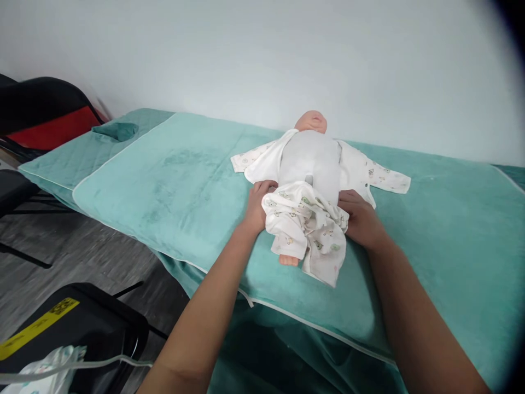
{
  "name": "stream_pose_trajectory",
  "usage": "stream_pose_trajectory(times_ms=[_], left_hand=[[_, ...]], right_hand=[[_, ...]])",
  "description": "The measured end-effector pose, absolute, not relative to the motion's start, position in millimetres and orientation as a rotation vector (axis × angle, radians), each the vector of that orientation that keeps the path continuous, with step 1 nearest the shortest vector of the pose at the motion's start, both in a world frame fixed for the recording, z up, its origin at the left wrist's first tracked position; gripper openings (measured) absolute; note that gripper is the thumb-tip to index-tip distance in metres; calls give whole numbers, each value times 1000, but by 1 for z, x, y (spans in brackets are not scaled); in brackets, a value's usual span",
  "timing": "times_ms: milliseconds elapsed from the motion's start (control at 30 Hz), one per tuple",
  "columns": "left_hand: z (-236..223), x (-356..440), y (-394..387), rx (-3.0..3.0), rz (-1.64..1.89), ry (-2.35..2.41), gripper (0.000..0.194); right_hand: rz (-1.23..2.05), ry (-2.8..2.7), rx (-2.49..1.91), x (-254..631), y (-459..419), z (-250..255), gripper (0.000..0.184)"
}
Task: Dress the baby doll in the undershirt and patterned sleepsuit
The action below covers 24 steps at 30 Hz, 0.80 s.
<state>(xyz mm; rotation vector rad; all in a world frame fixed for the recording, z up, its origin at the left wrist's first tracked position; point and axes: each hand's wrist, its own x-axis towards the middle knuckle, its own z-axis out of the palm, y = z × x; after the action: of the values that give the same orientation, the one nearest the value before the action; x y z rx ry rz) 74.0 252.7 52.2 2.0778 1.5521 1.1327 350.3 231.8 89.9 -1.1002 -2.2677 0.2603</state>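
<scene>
The doll (pixel 310 158) lies on the bed (pixel 176 186), its trousers (pixel 295 210) bunched between left hand (pixel 258 205) and right hand (pixel 361 218); either grip's closure cannot be determined. Uneven pulling could twist the doll.

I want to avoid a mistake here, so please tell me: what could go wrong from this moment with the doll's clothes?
1. The trousers are bunched between the left hand and the right hand, so pulling might twist them.
2. One foot shows, but the other trouser leg shows none; a foot could snag inside.
3. The open shirt reaches close to the right hand and might get caught.
</scene>
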Motion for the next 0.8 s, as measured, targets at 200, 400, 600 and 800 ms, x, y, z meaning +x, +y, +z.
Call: stream_pose_trajectory(times_ms=[200, 400, 600, 800], left_hand=[[52, 74, 255, 2070, 1064, 1603, 15], [54, 73, 256, 2171, 1018, 1665, 9], [56, 72, 255, 2344, 977, 1655, 11], [58, 71, 251, 2365, 956, 1676, 11]], right_hand=[[422, -2214, -1146, 347, 224, 93, 38], [514, -2189, -1108, 347, 225, 90, 23], [471, -2201, -1076, 346, 221, 88, 19], [422, -2213, -1111, 346, 218, 87, 19]])
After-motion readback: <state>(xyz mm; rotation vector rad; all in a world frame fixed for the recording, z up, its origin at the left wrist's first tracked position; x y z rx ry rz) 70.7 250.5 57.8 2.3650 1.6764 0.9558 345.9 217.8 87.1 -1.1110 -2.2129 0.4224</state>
